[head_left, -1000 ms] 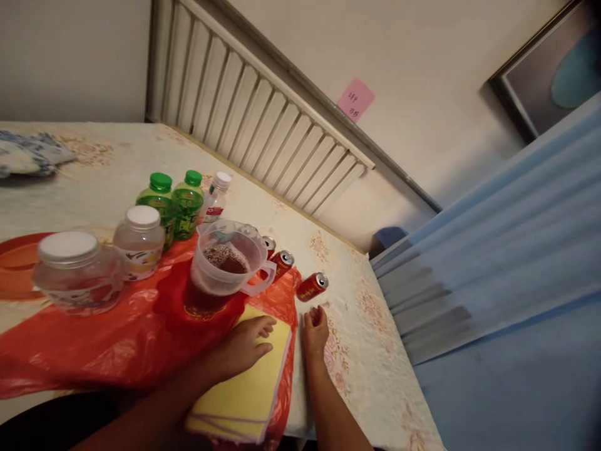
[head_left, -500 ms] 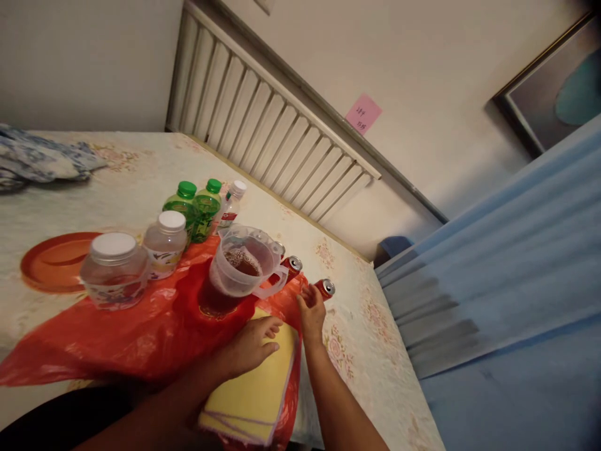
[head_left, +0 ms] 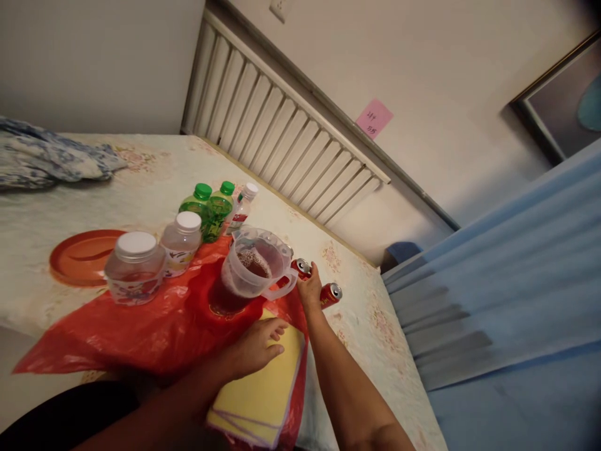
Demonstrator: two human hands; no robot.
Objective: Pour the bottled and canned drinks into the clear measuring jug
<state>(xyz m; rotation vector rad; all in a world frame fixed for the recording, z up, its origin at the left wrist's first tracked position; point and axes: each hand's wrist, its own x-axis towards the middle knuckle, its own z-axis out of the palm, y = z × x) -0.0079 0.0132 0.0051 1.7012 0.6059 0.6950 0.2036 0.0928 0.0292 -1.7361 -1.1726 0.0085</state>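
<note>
My right hand (head_left: 310,292) reaches to a red soda can (head_left: 300,268), its fingers round the can's right side and its thumb in front. Just right of that hand a second red can (head_left: 331,294) stands with its top opened. Over a folded yellow cloth (head_left: 265,391) rests my left hand (head_left: 260,344), fingers loosely apart and holding nothing. A clear plastic measuring jug (head_left: 241,275), part filled with a brown, foamy drink, stands beyond the left hand. Another can is mostly hidden behind the jug.
A red plastic bag (head_left: 136,332) lies under the jug and jars. Two white-lidded jars (head_left: 136,269), green-capped bottles (head_left: 218,213) and a white-capped bottle (head_left: 241,210) stand to the left. An orange plate (head_left: 70,257) lies behind them. A radiator (head_left: 286,119) and blue curtain (head_left: 474,300) border the table.
My right hand has moved from beside the right-hand can leftward to the can near the jug and taken hold of it. The left hand stays over the cloth; the view has shifted slightly.
</note>
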